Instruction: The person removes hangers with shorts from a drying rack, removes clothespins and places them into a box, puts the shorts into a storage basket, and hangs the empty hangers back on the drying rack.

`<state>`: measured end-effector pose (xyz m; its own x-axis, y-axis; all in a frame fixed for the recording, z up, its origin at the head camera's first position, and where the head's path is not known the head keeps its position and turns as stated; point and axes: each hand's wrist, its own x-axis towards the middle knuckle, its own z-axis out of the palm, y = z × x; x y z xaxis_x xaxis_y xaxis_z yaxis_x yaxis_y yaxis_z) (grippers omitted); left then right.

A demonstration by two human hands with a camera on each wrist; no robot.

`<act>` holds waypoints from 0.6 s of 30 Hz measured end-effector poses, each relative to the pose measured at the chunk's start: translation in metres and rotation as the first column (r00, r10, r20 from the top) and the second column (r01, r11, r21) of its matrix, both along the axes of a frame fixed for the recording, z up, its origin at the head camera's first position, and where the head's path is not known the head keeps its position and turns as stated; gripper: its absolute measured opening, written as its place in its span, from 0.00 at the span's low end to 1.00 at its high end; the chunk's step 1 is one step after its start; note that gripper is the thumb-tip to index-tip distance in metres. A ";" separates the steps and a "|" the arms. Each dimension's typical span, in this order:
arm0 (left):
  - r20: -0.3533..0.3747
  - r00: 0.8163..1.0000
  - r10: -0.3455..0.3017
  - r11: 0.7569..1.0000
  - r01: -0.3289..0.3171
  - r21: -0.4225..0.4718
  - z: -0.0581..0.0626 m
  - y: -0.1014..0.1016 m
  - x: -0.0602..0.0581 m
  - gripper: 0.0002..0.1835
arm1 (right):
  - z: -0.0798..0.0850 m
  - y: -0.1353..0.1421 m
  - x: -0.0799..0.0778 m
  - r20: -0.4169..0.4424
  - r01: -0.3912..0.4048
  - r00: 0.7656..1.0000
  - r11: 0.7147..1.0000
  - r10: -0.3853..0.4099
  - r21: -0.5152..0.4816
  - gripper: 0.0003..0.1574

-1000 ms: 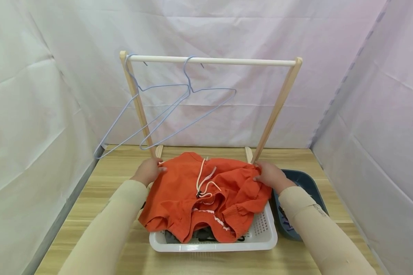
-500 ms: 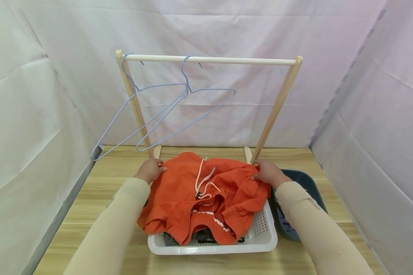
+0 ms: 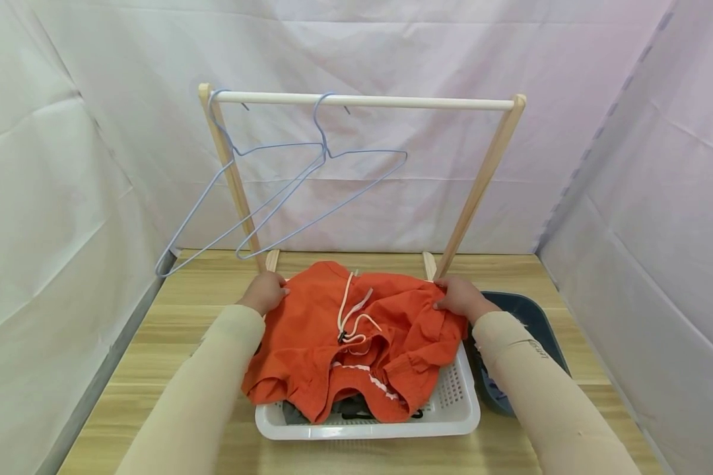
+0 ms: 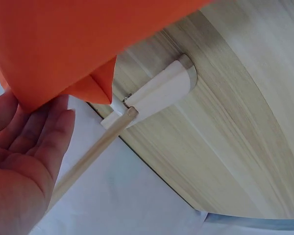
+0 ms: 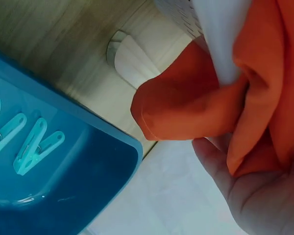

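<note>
An orange garment (image 3: 315, 316) with white drawstrings and a black cord stopper lies spread over a white plastic basket (image 3: 368, 432), covering most of it. My left hand (image 3: 265, 293) holds the garment's far left edge; in the left wrist view the cloth runs between thumb and fingers. At the far right edge my right hand (image 3: 463, 297) grips bunched orange fabric (image 5: 264, 98), with a loose flap hanging beside the thumb. Dark cloth (image 3: 350, 406) shows inside the basket, under the garment's near edge.
A wooden rack with a white rail (image 3: 392, 101) stands behind the basket. Two blue wire hangers (image 3: 323, 142) hang at its left half. A dark blue tub (image 3: 525, 307) stands at right; turquoise clothes pegs (image 5: 36, 147) lie in it. White sheets wall the back and sides.
My left hand has shifted slightly right with its edge of the garment. The right hand keeps its grip almost in place, and the head view has tilted a little.
</note>
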<state>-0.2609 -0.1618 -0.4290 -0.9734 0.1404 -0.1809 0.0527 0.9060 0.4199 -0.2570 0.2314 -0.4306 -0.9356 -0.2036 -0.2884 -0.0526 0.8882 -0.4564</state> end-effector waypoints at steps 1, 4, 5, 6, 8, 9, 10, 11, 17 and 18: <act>-0.005 1.000 0.005 1.000 -0.005 0.006 0.000 0.000 0.000 0.11 | -0.001 0.000 0.000 -0.010 0.002 1.000 1.000 -0.002 -0.001 0.34; -0.018 0.999 0.037 0.999 -0.037 0.023 0.000 0.001 0.000 0.10 | -0.006 0.001 -0.001 -0.064 0.012 0.998 1.000 -0.011 0.009 0.30; -0.025 0.999 0.043 0.999 -0.042 0.020 0.000 0.001 0.000 0.09 | -0.006 0.001 -0.001 -0.079 0.020 0.997 1.000 -0.018 0.018 0.29; -0.029 0.998 0.052 0.998 -0.052 0.019 0.000 0.001 0.000 0.09 | -0.006 0.000 0.000 -0.090 0.035 0.995 0.999 -0.033 0.024 0.28; -0.035 0.997 0.068 0.998 -0.067 0.012 0.000 0.002 0.001 0.08 | -0.005 -0.003 0.001 -0.104 0.070 0.992 0.997 -0.066 0.034 0.26; -0.040 0.997 0.072 0.997 -0.072 0.007 0.000 0.002 0.001 0.08 | -0.005 -0.004 0.002 -0.112 0.086 0.990 0.996 -0.081 0.038 0.25; -0.041 0.996 0.077 0.997 -0.077 0.006 0.000 0.003 0.002 0.07 | -0.005 -0.005 0.003 -0.118 0.104 0.988 0.994 -0.099 0.039 0.25; -0.041 0.996 0.083 0.997 -0.083 0.004 0.000 0.003 0.002 0.06 | -0.001 -0.009 0.006 -0.108 0.128 0.987 0.991 -0.123 0.044 0.24; -0.076 0.993 0.086 0.996 -0.088 -0.023 0.001 0.008 0.004 0.05 | 0.000 -0.014 0.008 -0.164 0.154 0.977 0.983 -0.137 0.097 0.15; -0.088 0.993 0.083 0.996 -0.086 -0.029 0.002 0.008 0.004 0.06 | 0.001 -0.014 0.008 -0.176 0.148 0.976 0.983 -0.127 0.112 0.13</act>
